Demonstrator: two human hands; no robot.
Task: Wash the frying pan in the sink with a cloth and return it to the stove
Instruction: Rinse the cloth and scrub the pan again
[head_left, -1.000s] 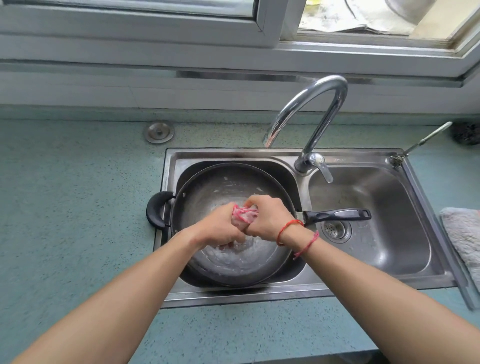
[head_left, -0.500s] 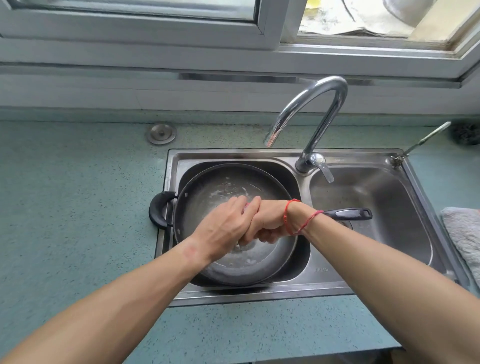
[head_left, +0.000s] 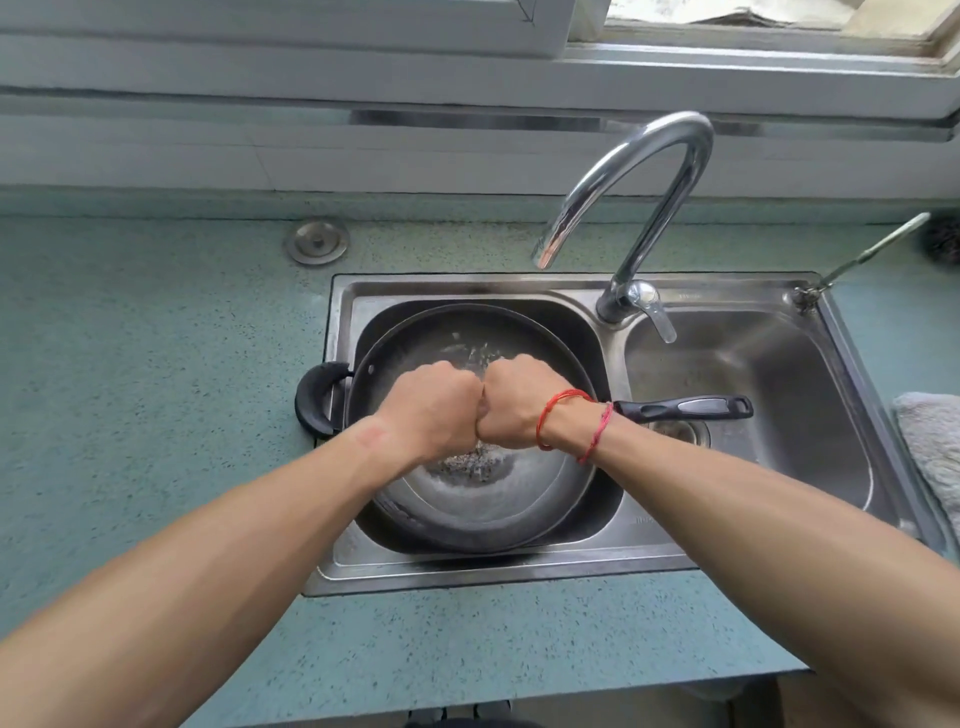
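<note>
A dark frying pan (head_left: 415, 338) lies in the left basin of the steel sink (head_left: 467, 577), its long black handle (head_left: 685, 408) pointing right over the divider and a short black grip (head_left: 314, 397) at the left. My left hand (head_left: 431, 410) and my right hand (head_left: 519, 402) are both clenched into fists, pressed side by side above the middle of the pan. The pink cloth is hidden inside the fists. Water drips and splashes into the pan below them (head_left: 470, 465).
A curved chrome tap (head_left: 639, 171) arches over the sink with its lever (head_left: 657, 312) at the base. The right basin (head_left: 779, 415) has a drain strainer. A grey towel (head_left: 935, 447) lies at the right edge. A round metal cap (head_left: 317, 241) sits on the green counter.
The pink cloth was visible between my hands a second ago; now both fists are closed tight over it, knuckles up, and water falls from them into the pan.
</note>
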